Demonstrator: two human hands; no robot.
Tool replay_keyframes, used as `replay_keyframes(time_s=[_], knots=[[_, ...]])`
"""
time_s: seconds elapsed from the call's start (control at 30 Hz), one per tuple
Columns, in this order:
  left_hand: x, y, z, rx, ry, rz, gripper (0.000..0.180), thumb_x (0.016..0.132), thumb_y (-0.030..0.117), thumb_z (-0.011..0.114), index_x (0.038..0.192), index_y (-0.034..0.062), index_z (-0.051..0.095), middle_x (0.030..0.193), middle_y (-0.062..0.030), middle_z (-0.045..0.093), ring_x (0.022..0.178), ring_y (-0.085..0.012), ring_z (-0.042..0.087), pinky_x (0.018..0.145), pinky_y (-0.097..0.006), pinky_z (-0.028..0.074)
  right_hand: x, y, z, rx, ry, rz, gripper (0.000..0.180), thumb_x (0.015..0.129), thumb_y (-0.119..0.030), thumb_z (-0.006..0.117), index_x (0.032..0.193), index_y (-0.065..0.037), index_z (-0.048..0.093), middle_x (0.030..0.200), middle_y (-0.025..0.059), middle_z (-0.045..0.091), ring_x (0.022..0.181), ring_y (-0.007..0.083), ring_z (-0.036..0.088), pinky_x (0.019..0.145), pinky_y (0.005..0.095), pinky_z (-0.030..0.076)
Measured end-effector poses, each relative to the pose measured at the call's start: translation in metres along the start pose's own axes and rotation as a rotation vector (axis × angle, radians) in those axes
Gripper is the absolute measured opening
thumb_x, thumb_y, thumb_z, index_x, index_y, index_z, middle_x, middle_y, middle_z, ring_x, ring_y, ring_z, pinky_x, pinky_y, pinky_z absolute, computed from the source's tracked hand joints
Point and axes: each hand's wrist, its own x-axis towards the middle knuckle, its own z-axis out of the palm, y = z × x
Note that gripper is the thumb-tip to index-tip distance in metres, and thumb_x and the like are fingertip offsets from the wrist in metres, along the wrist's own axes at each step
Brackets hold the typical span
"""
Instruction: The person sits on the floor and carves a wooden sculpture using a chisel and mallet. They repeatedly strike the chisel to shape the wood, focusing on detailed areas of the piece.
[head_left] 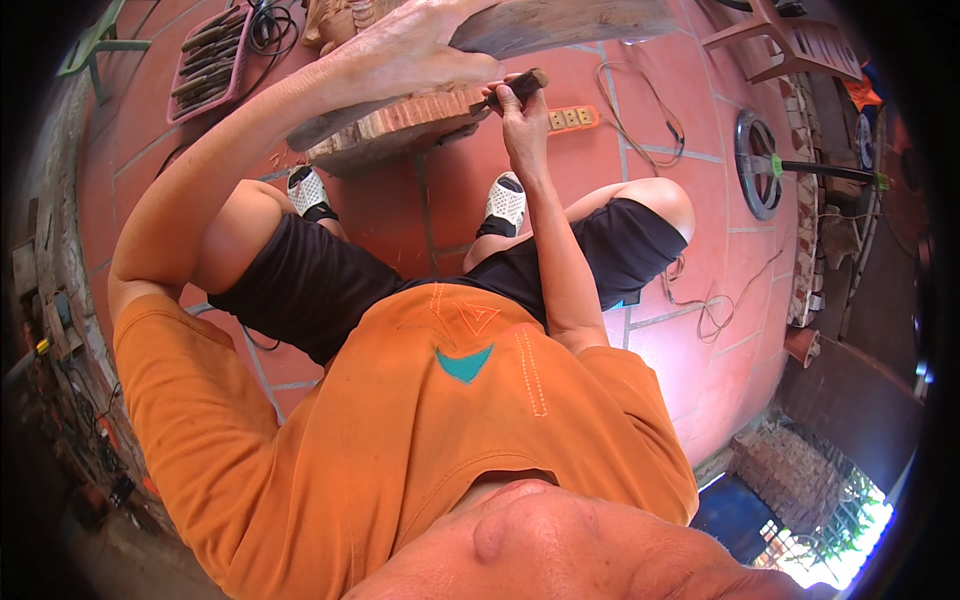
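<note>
I sit over a carved wood block (400, 125) that lies on the red tiled floor (690, 90) between my feet. My left hand (425, 45) lies across the top of the block and grips it, with the fingers curled down beside the tool's blade end. My right hand (522, 115) is shut on a wooden-handled chisel (520, 85), whose tip touches the block's right edge. A long wooden plank (570, 22) lies just behind the block. My hands hide the spot where the blade meets the wood.
A pink tray (238, 70) of several chisels sits at the far left, with dark cables beside it. An orange power strip (572, 118) and loose cords lie right of the block. A brown plastic chair (790, 45) and a round wheel-like frame (757, 165) stand at the right.
</note>
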Motion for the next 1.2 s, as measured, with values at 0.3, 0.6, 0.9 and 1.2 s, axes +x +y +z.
replay_keyframes(time_s=[0.3,0.6,0.9,1.2], knots=[[0.014,-0.026,0.032,0.322,-0.187,-0.080,0.054,0.088,0.033,0.067,0.127,-0.0020,0.051,0.095,-0.0296,0.068,0.091,-0.0444,0.068,0.079,-0.049,0.052,0.000,-0.006,0.005,-0.071,0.035,0.016,0.016,0.102,-0.009,0.058,0.115,-0.001,0.054,0.102,0.0084,0.067,0.094,0.0165,0.066,0.082,0.0319,0.054],[0.023,-0.001,0.028,0.218,-0.050,0.058,0.052,0.088,0.034,0.067,0.124,-0.0007,0.051,0.086,-0.0303,0.066,0.084,-0.0465,0.067,0.074,-0.052,0.051,0.004,-0.005,-0.003,0.004,0.025,0.049,0.016,0.101,-0.010,0.059,0.113,0.000,0.055,0.100,0.0069,0.067,0.088,0.0145,0.065,0.077,0.0293,0.054],[0.026,-0.024,0.041,0.429,-0.254,-0.032,0.051,0.087,0.032,0.068,0.124,0.0001,0.051,0.086,-0.0296,0.067,0.084,-0.0451,0.067,0.073,-0.051,0.052,0.002,-0.004,0.002,-0.077,0.039,0.029,0.018,0.101,-0.010,0.061,0.114,0.001,0.055,0.098,0.0091,0.066,0.085,0.0153,0.065,0.074,0.0289,0.054],[0.025,-0.023,0.030,0.335,-0.140,-0.066,0.058,0.086,0.035,0.069,0.129,0.0008,0.050,0.087,-0.0296,0.067,0.086,-0.0442,0.068,0.074,-0.051,0.052,0.006,-0.008,-0.009,0.201,0.116,0.258,0.019,0.104,-0.012,0.054,0.118,0.000,0.051,0.104,0.0128,0.067,0.094,0.0202,0.069,0.080,0.0319,0.058]])
